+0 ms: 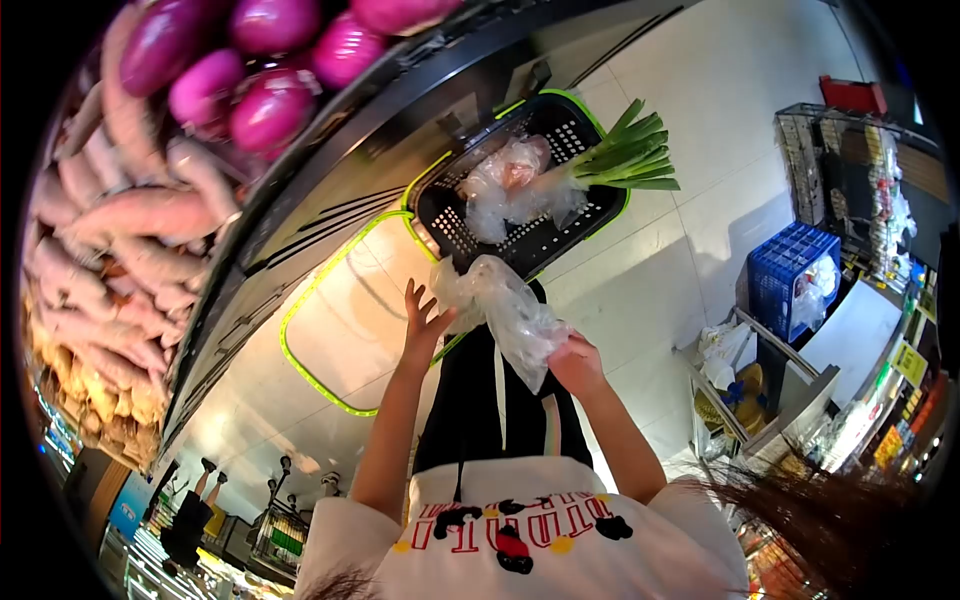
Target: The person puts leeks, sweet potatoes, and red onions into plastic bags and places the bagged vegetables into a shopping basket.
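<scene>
A clear plastic produce bag (pixel 515 318) hangs crumpled between my two hands, in front of my dark trousers. My right hand (pixel 575 362) is closed on its lower right end. At the bag's other end my left hand (pixel 428 315) has its fingers spread; whether the thumb touches the plastic I cannot tell. Just beyond stands a black shopping basket (pixel 437 212) with a bright green rim. Inside lie a bagged item with pinkish contents (pixel 512 170) and a leek (pixel 630 155), its green leaves sticking out over the rim.
At the left, a produce stand holds purple onions (pixel 275 108), sweet potatoes (pixel 150 215) and ginger (pixel 95 395). The basket's green handle (pixel 290 350) is folded down to the left. A blue crate (pixel 790 280) and a metal cart (pixel 790 400) stand right. Another person (pixel 185 525) is far off, lower left.
</scene>
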`<state>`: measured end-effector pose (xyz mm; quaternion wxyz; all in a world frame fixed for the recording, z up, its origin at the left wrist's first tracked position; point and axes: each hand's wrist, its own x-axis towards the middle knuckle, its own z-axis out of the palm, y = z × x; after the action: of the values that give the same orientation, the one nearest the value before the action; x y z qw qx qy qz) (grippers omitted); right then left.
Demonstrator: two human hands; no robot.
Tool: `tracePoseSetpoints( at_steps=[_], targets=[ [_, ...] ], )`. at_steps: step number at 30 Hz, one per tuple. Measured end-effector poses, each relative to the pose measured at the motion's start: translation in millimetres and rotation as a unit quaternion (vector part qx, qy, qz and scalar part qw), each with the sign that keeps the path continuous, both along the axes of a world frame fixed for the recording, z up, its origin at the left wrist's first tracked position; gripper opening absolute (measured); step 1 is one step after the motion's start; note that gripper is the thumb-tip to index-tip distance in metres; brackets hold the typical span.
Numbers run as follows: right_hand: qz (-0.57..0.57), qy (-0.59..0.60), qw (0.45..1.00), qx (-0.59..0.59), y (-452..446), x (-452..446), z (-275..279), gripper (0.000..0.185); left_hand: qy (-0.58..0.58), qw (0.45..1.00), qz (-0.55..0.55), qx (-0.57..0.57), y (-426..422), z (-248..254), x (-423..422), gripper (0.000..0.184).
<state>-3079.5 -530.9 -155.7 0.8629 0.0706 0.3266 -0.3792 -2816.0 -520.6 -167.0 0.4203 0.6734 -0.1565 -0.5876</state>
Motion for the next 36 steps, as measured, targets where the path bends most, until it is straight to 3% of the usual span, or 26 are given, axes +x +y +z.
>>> tracePoseSetpoints(
  at_steps=[2, 4, 5, 8, 12, 17, 21, 22, 30, 32, 33, 34, 35, 36],
  targets=[
    [0.000, -0.012, 0.999, 0.033, 7, 6, 29, 0.028, 0.011, 1.000, 0.019, -0.008, -7, 22, 12, 0.072],
    [-0.012, -0.001, 0.998, 0.054, 13, 11, 53, 0.025, 0.111, 0.981, -0.159, -0.024, -1, 36, 36, 0.049],
    [-0.009, -0.001, 0.999, 0.052, 16, 12, 59, 0.025, 0.110, 0.981, -0.156, -0.027, 6, 43, 44, 0.049],
    [-0.041, 0.020, 0.999, 0.013, 27, 14, 54, 0.020, 0.051, 0.994, -0.093, -0.027, 25, 51, 67, 0.013],
    [-0.041, 0.118, 0.991, -0.046, 28, 17, 47, 0.019, 0.073, 0.997, -0.015, 0.013, 40, 76, 87, 0.007],
    [-0.001, 0.201, 0.978, -0.053, 27, 14, 46, 0.019, 0.066, 0.997, -0.025, 0.021, 55, 103, 99, 0.007],
    [0.034, 0.211, 0.976, -0.049, 15, -1, 53, 0.042, 0.058, 0.997, -0.023, 0.037, 74, 100, 119, 0.012],
    [0.041, 0.213, 0.975, -0.044, 8, -2, 61, 0.055, 0.055, 0.998, -0.018, 0.038, 75, 103, 120, 0.012],
    [0.135, 0.204, 0.967, -0.067, -4, -40, 49, 0.061, -0.031, 0.998, 0.054, 0.029, 82, 119, 96, 0.016],
    [0.192, 0.313, 0.922, -0.124, -2, -50, 29, 0.053, -0.065, 0.996, 0.053, 0.007, 83, 120, 84, 0.017],
    [0.193, 0.312, 0.922, -0.125, -2, -54, 26, 0.053, -0.100, 0.994, 0.050, -0.012, 86, 120, 77, 0.018],
    [0.255, 0.469, 0.824, -0.191, -7, -51, 31, 0.050, -0.101, 0.993, 0.052, -0.012, 85, 126, 69, 0.018],
    [0.307, 0.605, 0.691, -0.251, -14, -44, 42, 0.047, -0.133, 0.990, 0.032, -0.026, 81, 137, 58, 0.019],
    [0.310, 0.602, 0.691, -0.254, -20, -36, 52, 0.047, -0.166, 0.985, 0.014, -0.039, 78, 148, 47, 0.020]
  ],
)
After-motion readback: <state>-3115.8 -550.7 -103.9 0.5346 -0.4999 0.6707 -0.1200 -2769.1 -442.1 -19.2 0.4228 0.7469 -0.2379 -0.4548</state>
